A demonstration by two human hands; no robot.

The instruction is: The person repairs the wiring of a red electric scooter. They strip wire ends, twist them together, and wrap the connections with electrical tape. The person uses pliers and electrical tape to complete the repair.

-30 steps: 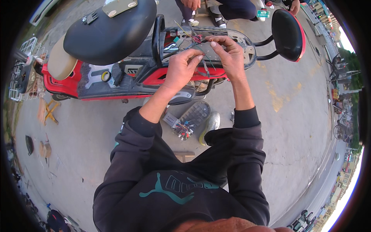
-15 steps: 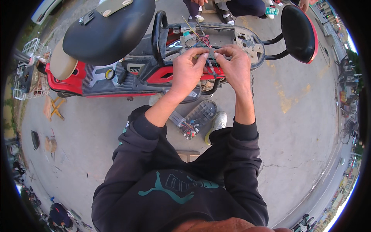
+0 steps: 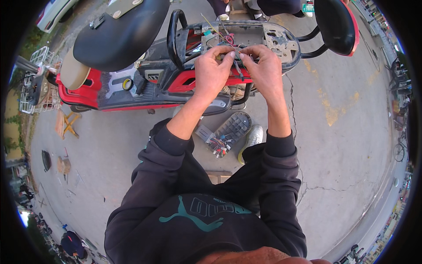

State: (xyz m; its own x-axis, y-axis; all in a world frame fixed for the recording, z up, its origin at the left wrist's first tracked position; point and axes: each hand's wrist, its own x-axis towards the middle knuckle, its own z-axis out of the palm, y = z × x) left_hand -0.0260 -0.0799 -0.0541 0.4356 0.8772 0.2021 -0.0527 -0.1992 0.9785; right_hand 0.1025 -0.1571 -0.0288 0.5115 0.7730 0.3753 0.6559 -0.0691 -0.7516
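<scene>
A red and black electric scooter [image 3: 180,82] stands sideways before me, its rear compartment [image 3: 252,37] uncovered. Thin wires [image 3: 228,38] in red, pink, yellow and other colours come out of it. Over the compartment's near edge, my left hand [image 3: 210,74] pinches a wire between thumb and forefinger. My right hand [image 3: 266,72] pinches wire too, its fingertips close to the left ones. The exact spot where the wires meet is hidden by my fingers. Below my hands, dark wire ends hang down against the red side panel.
The black seat [image 3: 121,39] is tilted off to the left; a padded backrest [image 3: 336,26] is at the right. By my shoe [image 3: 252,138], a grey plastic cover [image 3: 235,125] lies beside a box with bundled connectors [image 3: 220,145]. Yellow tape [image 3: 127,84] rests on the footboard. Another person crouches beyond the scooter.
The view has shifted slightly, so the scooter sits a little higher in it. Both hands keep their pinch on the wires, with only small finger movements.
</scene>
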